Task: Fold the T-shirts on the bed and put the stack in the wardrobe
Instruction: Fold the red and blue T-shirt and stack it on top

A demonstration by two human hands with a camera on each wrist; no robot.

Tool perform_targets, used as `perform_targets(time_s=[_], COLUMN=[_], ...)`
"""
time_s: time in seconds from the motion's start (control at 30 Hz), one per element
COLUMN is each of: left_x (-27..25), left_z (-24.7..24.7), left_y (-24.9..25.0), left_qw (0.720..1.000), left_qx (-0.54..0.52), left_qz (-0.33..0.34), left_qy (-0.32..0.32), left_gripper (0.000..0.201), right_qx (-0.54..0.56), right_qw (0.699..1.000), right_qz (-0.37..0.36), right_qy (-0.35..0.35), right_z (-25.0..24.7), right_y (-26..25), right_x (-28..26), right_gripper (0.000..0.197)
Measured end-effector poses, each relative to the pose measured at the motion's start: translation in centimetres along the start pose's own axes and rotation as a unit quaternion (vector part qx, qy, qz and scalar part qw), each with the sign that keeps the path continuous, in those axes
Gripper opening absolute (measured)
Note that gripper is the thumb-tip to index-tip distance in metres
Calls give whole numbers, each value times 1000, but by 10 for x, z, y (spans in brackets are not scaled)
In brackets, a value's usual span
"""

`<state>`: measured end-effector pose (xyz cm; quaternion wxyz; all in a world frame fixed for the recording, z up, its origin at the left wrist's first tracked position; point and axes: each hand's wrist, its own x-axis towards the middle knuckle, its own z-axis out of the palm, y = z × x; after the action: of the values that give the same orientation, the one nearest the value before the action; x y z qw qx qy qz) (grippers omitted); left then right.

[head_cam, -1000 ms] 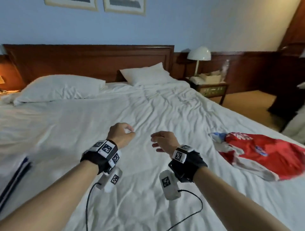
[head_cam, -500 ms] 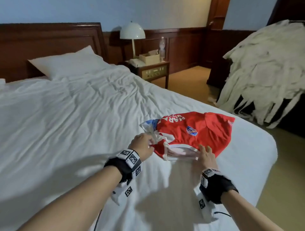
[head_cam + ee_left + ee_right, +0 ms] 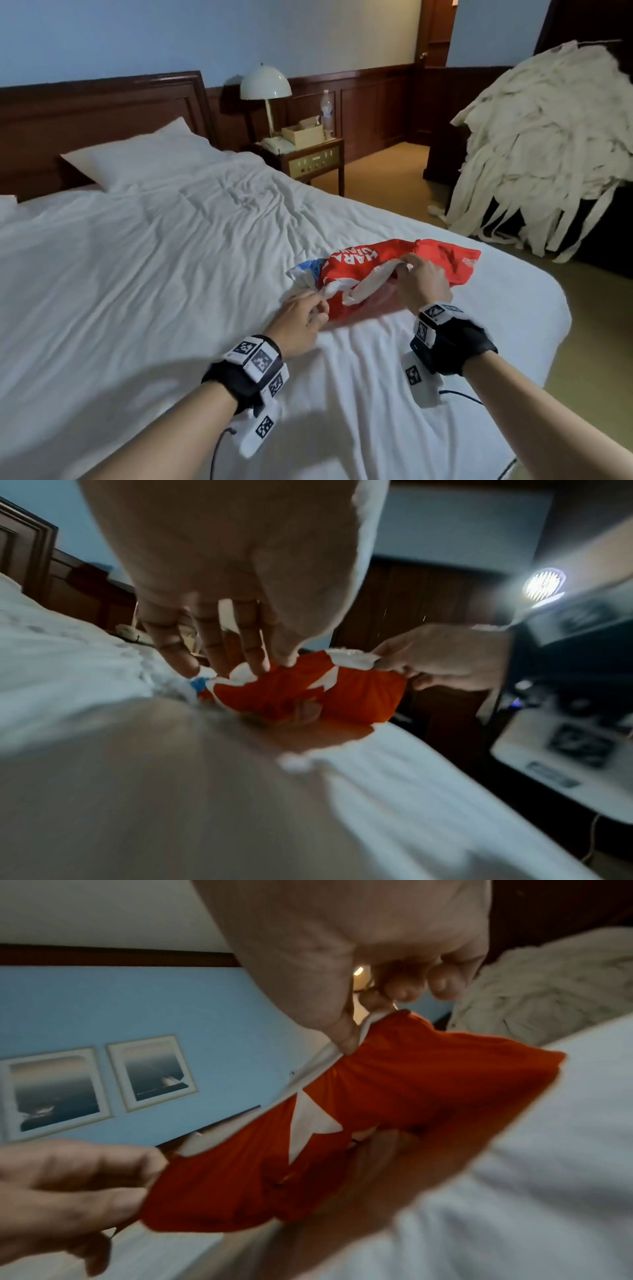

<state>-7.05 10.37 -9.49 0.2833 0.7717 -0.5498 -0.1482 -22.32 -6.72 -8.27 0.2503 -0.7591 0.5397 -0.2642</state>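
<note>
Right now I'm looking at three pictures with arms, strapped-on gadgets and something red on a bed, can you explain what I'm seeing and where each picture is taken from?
No machine here: a person works with bare hands, wearing small cameras. One picture looks down from the head; the other two look along each wrist at the fingers. The black bands with checkered tags are the wrist cameras' straps. On the white bed lies a crumpled red T-shirt with white trim. The left hand pinches its near edge, and the right hand pinches the white trim, lifting it. Behind stand a pillow and a lamp.
</note>
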Motion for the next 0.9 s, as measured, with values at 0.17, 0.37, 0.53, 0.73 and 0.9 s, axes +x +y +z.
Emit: perform_targets(time_s=[0.17, 0.37, 0.53, 0.73, 0.9], left_x=[-64, -124, -177, -234, -287], left_z=[-80, -213, -316, -385, -415], left_y=[52, 94, 94, 108, 98], left_qw=[981, 957, 914, 947, 963], left_qx=[-171, -203, -213, -220, -199], left_qz=[41, -11, -8, 51, 22], left_qy=[-79, 205, 346, 230, 182], left_gripper=[15, 11, 34, 62, 34], right_qx=[221, 373, 324, 208, 162], right_qw=[961, 872, 803, 726, 738], right_qz=[-117, -198, -354, -540, -572], right_qy=[-119, -247, -353, -371, -319], right_z=[-38, -109, -148, -181, -203], right_y=[-120, -256, -330, -420, -464], right_x=[-19, -93, -153, -233, -273], right_gripper=[22, 26, 28, 22, 26])
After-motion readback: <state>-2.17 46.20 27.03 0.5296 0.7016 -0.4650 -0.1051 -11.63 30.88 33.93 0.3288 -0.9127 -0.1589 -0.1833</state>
